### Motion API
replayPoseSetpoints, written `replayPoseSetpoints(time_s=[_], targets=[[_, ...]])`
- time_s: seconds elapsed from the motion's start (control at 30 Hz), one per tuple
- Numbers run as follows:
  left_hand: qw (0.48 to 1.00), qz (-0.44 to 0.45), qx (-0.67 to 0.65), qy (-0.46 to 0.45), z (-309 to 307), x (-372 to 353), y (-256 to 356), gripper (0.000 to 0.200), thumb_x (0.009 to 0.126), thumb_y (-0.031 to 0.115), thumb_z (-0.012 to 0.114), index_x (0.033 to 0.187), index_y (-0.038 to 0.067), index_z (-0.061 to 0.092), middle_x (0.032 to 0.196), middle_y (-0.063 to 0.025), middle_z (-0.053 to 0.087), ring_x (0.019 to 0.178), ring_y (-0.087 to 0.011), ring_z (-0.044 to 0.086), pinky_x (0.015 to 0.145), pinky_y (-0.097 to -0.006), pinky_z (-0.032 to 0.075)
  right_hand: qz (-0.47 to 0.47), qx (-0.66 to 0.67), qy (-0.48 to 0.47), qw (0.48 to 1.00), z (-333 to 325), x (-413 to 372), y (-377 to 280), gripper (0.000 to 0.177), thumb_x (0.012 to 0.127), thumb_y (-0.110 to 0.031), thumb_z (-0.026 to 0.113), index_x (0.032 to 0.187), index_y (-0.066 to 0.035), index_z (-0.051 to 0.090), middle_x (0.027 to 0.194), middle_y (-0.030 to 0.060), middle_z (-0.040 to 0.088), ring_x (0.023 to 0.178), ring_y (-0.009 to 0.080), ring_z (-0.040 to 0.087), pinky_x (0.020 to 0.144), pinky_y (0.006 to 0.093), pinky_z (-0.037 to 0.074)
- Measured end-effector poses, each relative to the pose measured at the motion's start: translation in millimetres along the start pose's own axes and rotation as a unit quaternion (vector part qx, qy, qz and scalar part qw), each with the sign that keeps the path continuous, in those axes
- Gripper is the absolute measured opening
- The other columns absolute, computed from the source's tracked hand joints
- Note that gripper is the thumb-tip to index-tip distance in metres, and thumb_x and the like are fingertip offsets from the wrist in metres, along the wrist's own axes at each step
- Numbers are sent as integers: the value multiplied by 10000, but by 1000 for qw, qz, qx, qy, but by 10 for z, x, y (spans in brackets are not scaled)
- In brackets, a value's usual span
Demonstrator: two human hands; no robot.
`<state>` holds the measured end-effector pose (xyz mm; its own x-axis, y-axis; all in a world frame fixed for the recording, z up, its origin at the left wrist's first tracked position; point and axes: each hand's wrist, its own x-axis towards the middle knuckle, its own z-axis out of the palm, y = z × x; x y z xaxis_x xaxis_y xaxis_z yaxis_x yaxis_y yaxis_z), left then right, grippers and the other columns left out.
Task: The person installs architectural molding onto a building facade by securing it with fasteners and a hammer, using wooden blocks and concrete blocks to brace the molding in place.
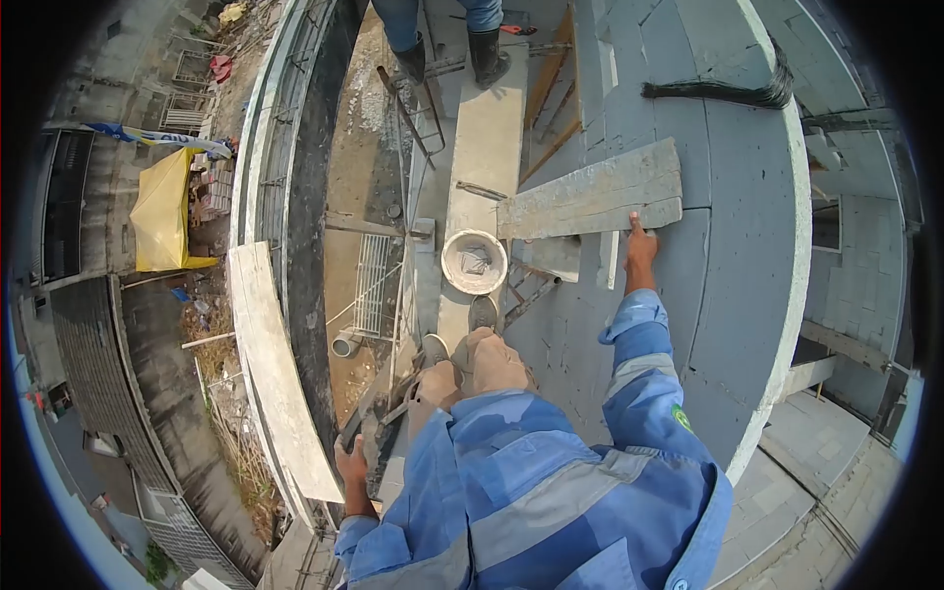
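Observation:
My right hand (pixel 641 248) grips the lower edge of a wide, weathered wooden board (pixel 595 192) near its right end, thumb over the top face. The board slants up to the right, its left end at the walking plank (pixel 484 157). My left hand (pixel 352 470) is low at the left, beside the end of a pale long plank (pixel 280 369). Its fingers are partly curled around the end of a grey strip that I cannot make out clearly. Ahead of my shoes, a round mortar bucket (pixel 474 264) with grey residue inside stands on the walking plank.
Another person's boots (pixel 487 59) stand at the plank's far end. A grey block wall (pixel 688 285) rises on the right, with a black bundle (pixel 723 93) over its top. Metal scaffold bars (pixel 408 113) and a deep drop lie left. Far below is a yellow tarp (pixel 165 211).

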<state>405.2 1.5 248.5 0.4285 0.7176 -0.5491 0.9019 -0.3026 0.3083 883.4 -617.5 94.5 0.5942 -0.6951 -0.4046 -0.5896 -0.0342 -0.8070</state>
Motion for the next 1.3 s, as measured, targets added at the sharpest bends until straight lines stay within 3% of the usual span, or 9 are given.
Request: replayPoseSetpoints(time_s=[0.1,0.17,0.53,0.67,0.73,0.77,0.83,1.07,1.3], targets=[[999,-5,-21,-25,154,-29,289,763,861,397,724,1373,-110,475,1353,-308,546,1275,-388,529,1083,-417,390,-118,11,-69,991,148,-624,-866,390,891,-250,757,1164,12,664,1092,90,702,909,253,677,862,428,541],[999,22,-44,-13,301,26,304,703,858,359,725,1341,-101,505,1309,-291,578,1218,-361,572,1049,-412,421,-326,-151,-33,933,202,-964,-1349,396,898,-350,720,1070,6,708,896,182,730,818,310,692,782,384,518],[907,227,-307,-180,408,151,2923,900,821,321,811,1507,4,322,1445,-239,475,1251,-339,560,1018,-422,474,-518,-198,-349,756,-274,-2643,-3528,292,865,-220,738,1078,-22,712,937,149,733,826,278,700,756,362,523],[850,372,-352,-127,25,-99,3931,1028,748,372,875,1525,22,300,1469,-219,453,1251,-337,562,1042,-430,458,-611,-202,-423,638,-246,-3175,-4039,310,846,-217,766,1053,8,714,945,147,742,839,262,707,763,374,528],[779,457,-421,-86,-101,-71,4156,940,730,296,901,1466,-6,400,1398,-159,520,1175,-214,564,996,-369,472,-620,-128,-481,607,-171,-3413,-4177,292,849,-208,766,1045,3,722,931,139,747,833,240,706,781,376,534],[777,460,-424,-70,-177,-48,4173,940,730,296,901,1466,-6,400,1398,-159,520,1175,-214,564,996,-369,472,-568,-116,-523,625,-142,-3558,-4233,297,866,-220,760,1060,1,718,953,113,746,875,220,696,820,370,529],[724,422,-488,-245,-328,13,4141,782,751,396,880,1335,-8,552,1235,-122,640,1121,-203,604,968,-344,479,-543,-59,-545,636,93,-3831,-4181,368,861,-267,772,1102,2,701,1003,112,733,931,216,679,843,362,519],[680,354,-642,-23,-789,85,3444,573,817,428,825,1143,-16,670,1049,-54,701,959,-136,619,866,-295,485,-415,61,-655,628,1119,-4414,-3266,700,783,-452,830,1239,24,595,1126,119,653,1084,207,588,916,340,475],[734,290,-604,109,-1383,24,2535,576,825,484,796,1111,-5,691,1005,-39,687,889,-109,587,806,-288,470,-419,52,-709,565,1462,-5523,-3035,347,827,-312,819,890,4,692,788,-5,652,706,105,574,659,264,472]])
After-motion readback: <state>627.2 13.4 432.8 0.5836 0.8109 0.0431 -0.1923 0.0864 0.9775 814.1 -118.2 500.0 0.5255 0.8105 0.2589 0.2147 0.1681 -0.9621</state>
